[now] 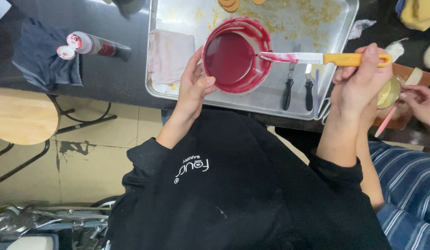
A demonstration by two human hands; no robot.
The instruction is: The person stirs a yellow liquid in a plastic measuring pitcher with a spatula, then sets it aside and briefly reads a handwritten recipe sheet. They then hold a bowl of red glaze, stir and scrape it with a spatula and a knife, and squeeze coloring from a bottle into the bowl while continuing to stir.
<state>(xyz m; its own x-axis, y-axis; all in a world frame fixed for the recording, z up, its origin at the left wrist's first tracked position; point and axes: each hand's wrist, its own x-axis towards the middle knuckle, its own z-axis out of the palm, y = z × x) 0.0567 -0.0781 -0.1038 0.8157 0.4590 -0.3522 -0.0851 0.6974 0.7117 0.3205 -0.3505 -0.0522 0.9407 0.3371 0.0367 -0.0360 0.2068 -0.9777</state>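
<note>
While the left hand [193,88] steadies it by the rim, grip clamped on the wall, 1 round bowl [236,54] of deep red glaze sits on the steel tray [337,69] atop the dark worktop [108,76], likely to catch drips. Right hand [358,83]: grip closed around the yellow handle of 1 knife [312,58], blade smeared red and resting across the bowl's edge. Also on tray: 1 stained cloth [168,55], 2 black-handled tools [298,88]. Off tray: 1 blue rag [41,55], 1 capped bottle [92,45]. A co-worker's hand [421,104] works at right.
</note>
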